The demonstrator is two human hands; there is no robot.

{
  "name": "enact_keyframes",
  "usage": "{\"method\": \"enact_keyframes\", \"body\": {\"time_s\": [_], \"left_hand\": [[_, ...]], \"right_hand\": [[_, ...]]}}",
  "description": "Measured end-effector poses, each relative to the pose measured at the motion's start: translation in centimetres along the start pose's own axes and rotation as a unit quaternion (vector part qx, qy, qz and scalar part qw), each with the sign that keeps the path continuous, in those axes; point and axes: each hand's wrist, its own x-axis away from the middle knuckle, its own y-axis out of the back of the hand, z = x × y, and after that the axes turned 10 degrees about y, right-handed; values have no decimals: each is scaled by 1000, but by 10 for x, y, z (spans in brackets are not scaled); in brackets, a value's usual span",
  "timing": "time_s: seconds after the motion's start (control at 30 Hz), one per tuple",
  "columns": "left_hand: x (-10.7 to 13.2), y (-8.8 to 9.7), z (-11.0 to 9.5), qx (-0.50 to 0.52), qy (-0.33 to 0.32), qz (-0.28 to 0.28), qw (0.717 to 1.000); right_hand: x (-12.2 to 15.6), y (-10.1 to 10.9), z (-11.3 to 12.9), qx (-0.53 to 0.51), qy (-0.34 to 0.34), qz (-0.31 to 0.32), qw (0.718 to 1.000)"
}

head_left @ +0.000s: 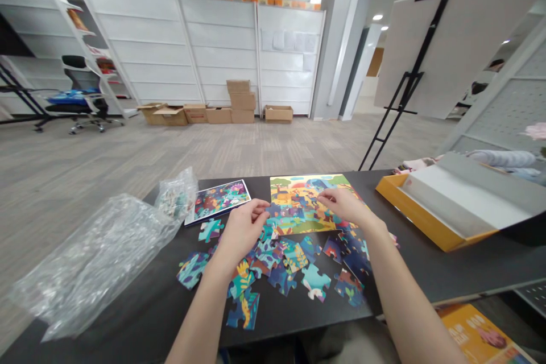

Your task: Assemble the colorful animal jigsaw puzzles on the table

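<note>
A colourful assembled jigsaw picture (303, 200) lies flat on the black table (460, 267) in front of me. My left hand (242, 232) rests at its near left edge, fingers curled with the tips pressed on the puzzle's edge. My right hand (344, 205) lies on the picture's right part, fingers bent and pinched together on its surface. Several loose jigsaw pieces (279, 273) lie scattered between my forearms and toward the table's near edge. What either hand holds is hidden by the fingers.
A printed picture card (219, 199) lies left of the puzzle. Crumpled clear plastic bags (102, 259) cover the table's left end. An open orange box (447, 205) sits at the right. An easel board (439, 45), cardboard boxes (241, 102) and an office chair (81, 96) stand beyond.
</note>
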Motion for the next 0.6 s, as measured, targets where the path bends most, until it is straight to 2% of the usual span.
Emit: {"method": "enact_keyframes", "body": {"time_s": [0.1,0.23,0.4,0.53,0.6], "left_hand": [[0,2,1,6,-1,-4,1000],[-1,1,3,11,-5,-4,1000],[-1,-1,2,15,-14,3,1000],[0,-1,0,16,-20,11,1000],[1,-1,-1,17,-20,15,1000]], "right_hand": [[3,2,-9,6,-11,50,999],[3,-3,-9,-29,-49,95,994],[6,-2,-10,12,-70,86,994],[9,3,-10,-23,-56,118,991],[9,1,-9,-26,-57,107,992]]}}
